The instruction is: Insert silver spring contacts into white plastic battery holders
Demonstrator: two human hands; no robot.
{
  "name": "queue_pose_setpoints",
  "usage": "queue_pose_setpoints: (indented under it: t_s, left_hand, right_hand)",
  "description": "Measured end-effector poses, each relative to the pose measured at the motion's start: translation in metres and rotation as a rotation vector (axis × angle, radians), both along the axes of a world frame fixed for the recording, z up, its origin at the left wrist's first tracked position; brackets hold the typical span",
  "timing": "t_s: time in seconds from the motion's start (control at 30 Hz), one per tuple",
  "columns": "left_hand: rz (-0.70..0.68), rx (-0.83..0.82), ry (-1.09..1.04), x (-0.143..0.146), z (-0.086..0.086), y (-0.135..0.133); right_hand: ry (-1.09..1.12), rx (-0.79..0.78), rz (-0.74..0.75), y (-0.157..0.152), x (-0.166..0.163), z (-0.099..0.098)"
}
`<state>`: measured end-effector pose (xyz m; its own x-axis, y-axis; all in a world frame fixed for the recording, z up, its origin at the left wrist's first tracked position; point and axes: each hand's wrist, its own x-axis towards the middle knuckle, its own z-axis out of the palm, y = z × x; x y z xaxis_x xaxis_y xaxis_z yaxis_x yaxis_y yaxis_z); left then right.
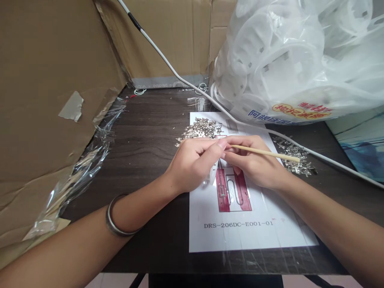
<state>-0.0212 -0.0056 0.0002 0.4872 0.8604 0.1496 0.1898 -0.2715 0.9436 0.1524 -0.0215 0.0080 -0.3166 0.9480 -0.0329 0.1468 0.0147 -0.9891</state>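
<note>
My right hand (255, 162) is closed around a thin wooden stick (270, 153), whose thick end points out to the right. The stick's other end runs in between my fingertips and is hidden there. My left hand (196, 162) is closed too, its thumb and fingertips meeting those of the right hand. Below the left palm shows part of a translucent white plastic piece (213, 174), mostly hidden by the fingers. Both hands are above a printed sheet (240, 240) with a red-marked drawing. Just behind the left hand lies a pile of small metal pieces (202, 128).
Another heap of small metal parts (295, 156) lies right of my right hand. A large clear bag of white plastic parts (288, 68) fills the back right. A white cable (177, 74) crosses over the dark table (141, 132). Cardboard (54, 60) walls the left side and back.
</note>
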Motion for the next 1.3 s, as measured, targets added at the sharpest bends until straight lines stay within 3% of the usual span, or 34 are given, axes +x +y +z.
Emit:
queue_pose_setpoints:
  t_s: [0.27, 0.63, 0.77, 0.93, 1.13, 1.3]
  left_hand:
    - [0.049, -0.026, 0.043, 0.004, 0.002, 0.002]
    - [0.101, -0.275, -0.196, 0.005, 0.003, 0.000]
    - [0.187, -0.206, -0.267, 0.005, 0.002, 0.002]
    - [0.261, -0.052, -0.266, 0.003, -0.001, 0.001]
    - [0.187, 0.009, -0.161, 0.001, 0.001, -0.002]
    - [0.120, 0.041, -0.176, 0.001, 0.000, -0.002]
  right_hand:
    - [0.016, -0.007, -0.063, -0.001, -0.004, -0.001]
    - [0.037, 0.014, -0.015, -0.002, -0.001, -0.003]
    - [0.053, 0.086, -0.072, -0.004, -0.001, -0.006]
    - [0.075, 0.057, -0.147, -0.005, -0.004, -0.008]
    - [0.101, 0.025, -0.242, -0.005, -0.005, -0.008]
    - [0.072, 0.124, -0.310, -0.013, -0.002, -0.001]
